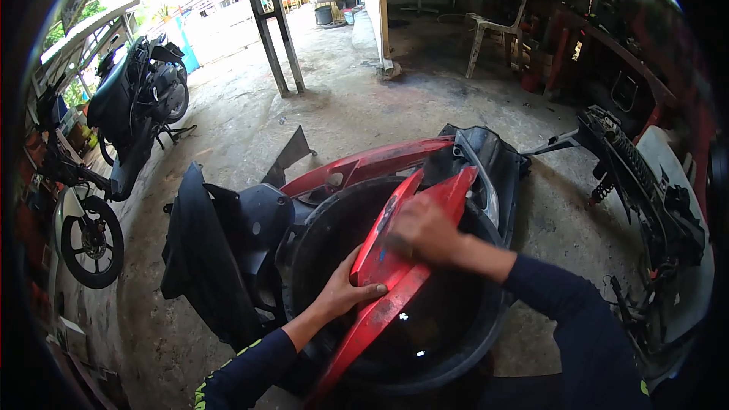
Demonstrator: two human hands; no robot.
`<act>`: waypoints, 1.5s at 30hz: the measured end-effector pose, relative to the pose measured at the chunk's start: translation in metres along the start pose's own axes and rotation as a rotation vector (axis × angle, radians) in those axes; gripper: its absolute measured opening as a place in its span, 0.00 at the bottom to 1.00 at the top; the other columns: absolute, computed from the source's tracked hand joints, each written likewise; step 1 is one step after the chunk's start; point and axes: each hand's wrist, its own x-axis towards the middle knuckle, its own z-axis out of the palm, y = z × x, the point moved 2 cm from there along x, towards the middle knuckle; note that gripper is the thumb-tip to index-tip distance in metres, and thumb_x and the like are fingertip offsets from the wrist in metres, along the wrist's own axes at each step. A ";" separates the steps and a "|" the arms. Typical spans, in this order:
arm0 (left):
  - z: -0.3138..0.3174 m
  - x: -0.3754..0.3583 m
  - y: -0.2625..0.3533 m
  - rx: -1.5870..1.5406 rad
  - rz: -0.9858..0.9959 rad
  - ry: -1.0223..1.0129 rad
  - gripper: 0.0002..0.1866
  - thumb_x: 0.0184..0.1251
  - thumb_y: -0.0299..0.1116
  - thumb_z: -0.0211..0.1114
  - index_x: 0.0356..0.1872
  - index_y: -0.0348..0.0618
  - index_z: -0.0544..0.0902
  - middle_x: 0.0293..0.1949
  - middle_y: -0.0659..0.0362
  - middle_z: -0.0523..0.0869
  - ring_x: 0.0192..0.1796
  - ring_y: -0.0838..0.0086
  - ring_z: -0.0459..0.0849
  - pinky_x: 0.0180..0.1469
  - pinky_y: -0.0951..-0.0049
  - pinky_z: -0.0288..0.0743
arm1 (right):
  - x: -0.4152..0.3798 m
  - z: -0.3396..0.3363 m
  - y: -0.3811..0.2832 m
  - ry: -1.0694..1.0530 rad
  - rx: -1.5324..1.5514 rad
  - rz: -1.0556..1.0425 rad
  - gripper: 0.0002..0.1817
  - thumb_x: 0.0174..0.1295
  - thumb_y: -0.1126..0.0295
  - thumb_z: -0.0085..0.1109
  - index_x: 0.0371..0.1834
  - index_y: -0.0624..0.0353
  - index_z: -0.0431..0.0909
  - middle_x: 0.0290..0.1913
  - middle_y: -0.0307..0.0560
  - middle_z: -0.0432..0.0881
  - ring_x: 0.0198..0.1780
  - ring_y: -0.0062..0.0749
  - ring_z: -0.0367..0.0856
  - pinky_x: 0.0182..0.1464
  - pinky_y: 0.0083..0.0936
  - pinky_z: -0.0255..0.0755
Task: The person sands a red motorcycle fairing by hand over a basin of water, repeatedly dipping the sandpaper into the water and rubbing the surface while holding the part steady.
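A long red fairing panel (391,281) lies slanted over a large black tub (497,326), which has dark liquid with bright reflections inside. My left hand (345,288) grips the panel's left edge, its thumb on top. On the panel's upper face is my right hand (427,231), blurred, its fingers closed round a small dark thing that I cannot make out. A second red panel (364,163) rests across the far rim of the tub. Black plastic panels (205,250) stand against the tub's left side, and another dark part (482,152) lies behind it at the right.
Two motorcycles (137,99) stand at the left. A stripped motorcycle frame (630,175) with a pale panel is close on the right. Farther back are a metal post (273,30), a white plastic chair (505,26) and a red bench (607,38) on the concrete floor.
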 end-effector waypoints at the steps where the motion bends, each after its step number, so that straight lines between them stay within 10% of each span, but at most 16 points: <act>1: -0.002 0.001 0.000 0.058 -0.012 -0.016 0.55 0.54 0.45 0.88 0.79 0.37 0.64 0.64 0.52 0.82 0.67 0.69 0.79 0.73 0.66 0.70 | 0.003 0.003 0.028 -0.136 -0.042 0.076 0.12 0.57 0.59 0.66 0.40 0.51 0.88 0.39 0.43 0.87 0.51 0.39 0.83 0.62 0.48 0.70; 16: -0.007 0.002 0.003 0.155 0.024 -0.025 0.56 0.54 0.45 0.87 0.80 0.37 0.62 0.66 0.53 0.80 0.67 0.70 0.79 0.74 0.66 0.69 | -0.006 0.011 0.003 0.109 0.111 -0.023 0.14 0.58 0.63 0.67 0.45 0.53 0.88 0.47 0.43 0.90 0.54 0.37 0.85 0.60 0.44 0.73; 21: -0.024 -0.009 0.010 0.602 0.017 0.096 0.60 0.52 0.54 0.85 0.82 0.40 0.62 0.71 0.43 0.74 0.75 0.55 0.71 0.77 0.58 0.65 | -0.028 -0.007 0.079 -0.010 0.444 0.966 0.15 0.61 0.63 0.62 0.36 0.66 0.86 0.30 0.62 0.86 0.35 0.54 0.88 0.41 0.46 0.80; 26: -0.042 -0.024 0.037 0.749 0.084 0.113 0.60 0.53 0.54 0.84 0.83 0.41 0.60 0.74 0.39 0.66 0.77 0.48 0.68 0.79 0.56 0.63 | -0.110 0.015 0.045 0.247 0.917 1.402 0.16 0.62 0.65 0.63 0.40 0.72 0.86 0.34 0.59 0.90 0.35 0.43 0.91 0.39 0.37 0.80; 28: -0.039 -0.024 0.042 0.846 0.101 0.215 0.60 0.54 0.51 0.83 0.83 0.40 0.58 0.74 0.40 0.65 0.76 0.47 0.68 0.78 0.56 0.65 | -0.126 0.025 0.016 -0.135 0.950 1.588 0.15 0.62 0.70 0.66 0.44 0.75 0.85 0.36 0.49 0.88 0.31 0.31 0.86 0.31 0.32 0.78; 32: -0.041 -0.022 0.049 0.924 0.089 0.276 0.59 0.55 0.50 0.83 0.84 0.40 0.57 0.74 0.40 0.64 0.76 0.47 0.68 0.77 0.55 0.66 | -0.153 0.069 -0.020 -0.486 0.840 1.769 0.21 0.54 0.69 0.72 0.46 0.77 0.84 0.35 0.59 0.89 0.38 0.44 0.92 0.41 0.39 0.83; 34: -0.043 -0.022 0.047 0.921 0.093 0.272 0.60 0.55 0.50 0.83 0.84 0.40 0.57 0.73 0.40 0.64 0.76 0.47 0.69 0.77 0.56 0.66 | -0.187 0.115 -0.021 -0.421 0.724 1.715 0.16 0.57 0.72 0.71 0.46 0.72 0.83 0.35 0.59 0.86 0.24 0.38 0.83 0.23 0.37 0.74; 37: -0.046 -0.021 0.043 0.892 0.084 0.254 0.60 0.54 0.51 0.83 0.84 0.40 0.57 0.73 0.40 0.65 0.76 0.47 0.69 0.78 0.56 0.65 | -0.185 0.122 -0.016 -0.547 0.639 1.748 0.14 0.57 0.75 0.70 0.45 0.71 0.83 0.37 0.60 0.86 0.27 0.41 0.86 0.24 0.40 0.77; 40: -0.052 -0.018 0.037 0.833 0.047 0.221 0.60 0.54 0.53 0.83 0.84 0.42 0.58 0.73 0.40 0.66 0.76 0.47 0.68 0.78 0.56 0.64 | -0.169 0.110 -0.005 -0.321 1.389 1.889 0.10 0.57 0.80 0.66 0.42 0.73 0.83 0.36 0.58 0.86 0.35 0.50 0.90 0.34 0.50 0.86; 45: -0.059 -0.018 0.032 0.743 0.016 0.203 0.60 0.53 0.55 0.83 0.83 0.44 0.59 0.73 0.39 0.68 0.77 0.48 0.68 0.79 0.55 0.62 | -0.014 -0.024 0.019 -0.167 1.576 1.330 0.20 0.54 0.84 0.60 0.52 0.65 0.86 0.40 0.48 0.88 0.41 0.35 0.89 0.46 0.36 0.85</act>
